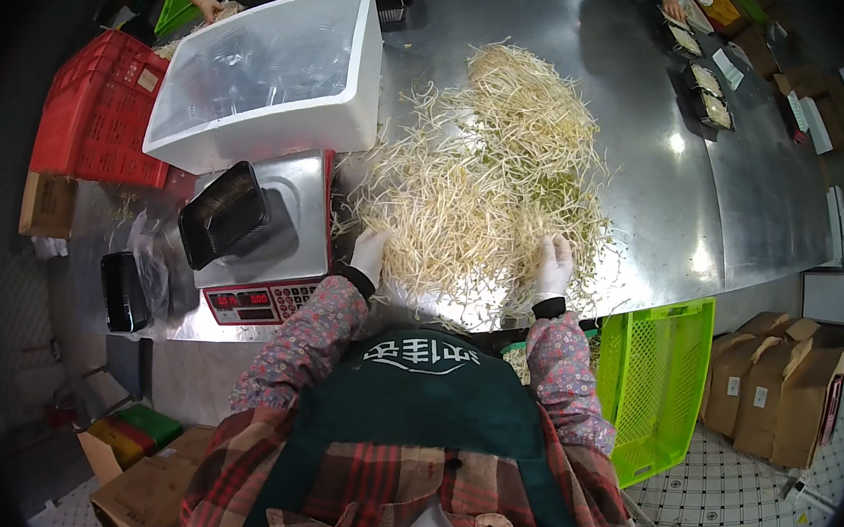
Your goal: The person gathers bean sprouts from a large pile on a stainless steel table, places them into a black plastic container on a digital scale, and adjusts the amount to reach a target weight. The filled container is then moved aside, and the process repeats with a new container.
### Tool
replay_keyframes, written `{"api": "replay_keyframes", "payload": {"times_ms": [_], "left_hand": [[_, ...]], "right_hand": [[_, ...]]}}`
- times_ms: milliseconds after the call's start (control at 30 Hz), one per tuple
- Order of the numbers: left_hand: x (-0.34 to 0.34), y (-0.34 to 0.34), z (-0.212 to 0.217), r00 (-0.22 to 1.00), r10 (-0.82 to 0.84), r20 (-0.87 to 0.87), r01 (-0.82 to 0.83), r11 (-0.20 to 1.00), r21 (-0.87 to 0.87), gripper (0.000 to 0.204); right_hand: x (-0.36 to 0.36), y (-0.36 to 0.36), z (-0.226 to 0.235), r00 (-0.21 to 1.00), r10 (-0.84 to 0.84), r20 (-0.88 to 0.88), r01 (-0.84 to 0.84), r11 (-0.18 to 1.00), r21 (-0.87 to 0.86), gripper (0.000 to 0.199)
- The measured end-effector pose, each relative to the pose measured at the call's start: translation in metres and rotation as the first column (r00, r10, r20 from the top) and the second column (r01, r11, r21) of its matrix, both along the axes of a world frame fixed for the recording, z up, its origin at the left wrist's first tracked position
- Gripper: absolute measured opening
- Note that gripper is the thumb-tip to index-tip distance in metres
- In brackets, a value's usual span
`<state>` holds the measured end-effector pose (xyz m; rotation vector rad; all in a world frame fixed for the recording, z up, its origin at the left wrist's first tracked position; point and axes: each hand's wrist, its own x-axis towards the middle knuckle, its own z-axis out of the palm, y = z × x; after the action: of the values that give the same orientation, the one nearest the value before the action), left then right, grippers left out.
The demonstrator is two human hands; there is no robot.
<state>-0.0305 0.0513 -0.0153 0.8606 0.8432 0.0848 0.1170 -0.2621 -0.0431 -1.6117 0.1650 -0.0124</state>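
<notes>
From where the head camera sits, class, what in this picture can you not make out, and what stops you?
- Fingertips of the white-gloved left hand and right hand: buried in the pile of pale bean sprouts, so grip cannot be told.
- Inside of the white plastic tub: clear film glare hides it.
- Shallow black plastic tray on the steel scale: contents too dark.
- Small filled trays at the far edge: too small.

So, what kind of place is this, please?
Probably a food packing workshop. Both gloved hands, left hand and right hand, rest in a pile of bean sprouts on a steel table. A weighing scale carries an empty black tray.
</notes>
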Motion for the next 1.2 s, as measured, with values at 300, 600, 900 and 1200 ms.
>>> {"api": "replay_keyframes", "payload": {"times_ms": [300,600,900,1200], "left_hand": [[0.067,-0.077,0.031,0.980,-0.115,0.164,0.088,0.983,0.163,0.038],[0.050,-0.042,0.003,1.000,-0.021,-0.003,0.021,1.000,-0.005,0.024],[-0.004,-0.074,0.010,0.946,-0.063,0.318,0.060,0.998,0.019,0.041],[-0.062,-0.032,0.042,0.749,-0.571,-0.337,0.371,-0.060,0.927,0.115]], "right_hand": [[-0.025,0.110,0.059,0.925,0.365,-0.109,-0.377,0.918,-0.125,0.070],[-0.025,0.093,0.018,0.884,0.389,-0.258,-0.400,0.917,0.013,0.074],[0.020,0.116,0.115,0.664,0.744,0.071,-0.682,0.642,-0.352,0.064],[-0.058,0.080,0.104,0.581,0.787,-0.206,-0.418,0.071,-0.906,0.121]]}}
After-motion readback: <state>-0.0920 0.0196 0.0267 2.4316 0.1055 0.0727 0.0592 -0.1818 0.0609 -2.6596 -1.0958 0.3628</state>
